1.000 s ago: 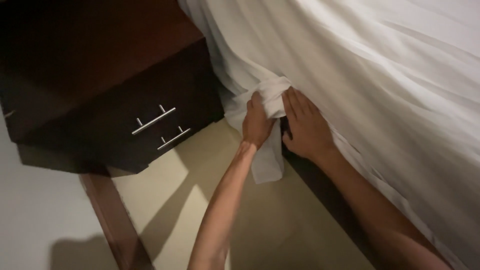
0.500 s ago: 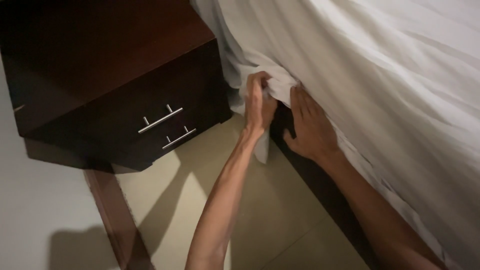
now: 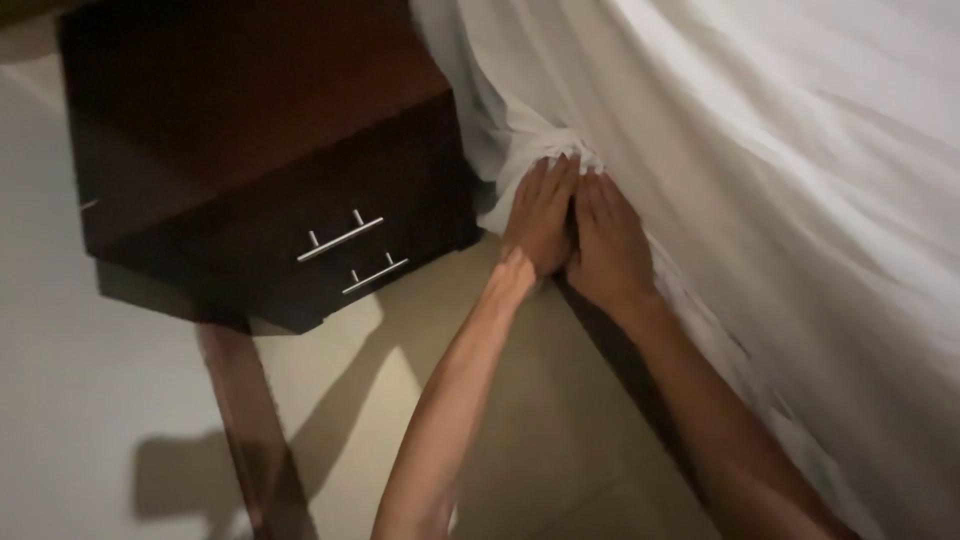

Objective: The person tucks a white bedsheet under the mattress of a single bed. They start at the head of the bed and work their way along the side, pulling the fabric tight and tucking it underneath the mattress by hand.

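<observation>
A white bed sheet (image 3: 760, 170) covers the mattress on the right and hangs down its side. Both my hands press flat against the sheet at the mattress's lower edge, side by side and touching. My left hand (image 3: 541, 216) lies with fingers together, pointing up into a bunched fold of sheet. My right hand (image 3: 611, 245) rests next to it, over the dark bed frame (image 3: 640, 375). The fingertips of both hands are partly hidden in the fabric.
A dark wooden nightstand (image 3: 260, 170) with two metal drawer handles (image 3: 342, 238) stands close on the left of my hands. A reddish wooden strip (image 3: 250, 420) runs across the beige tiled floor (image 3: 520, 440) below it.
The loose hanging end of the sheet has gone from view under the mattress edge. My left hand moved up and flattened beside the right hand; both now press together.
</observation>
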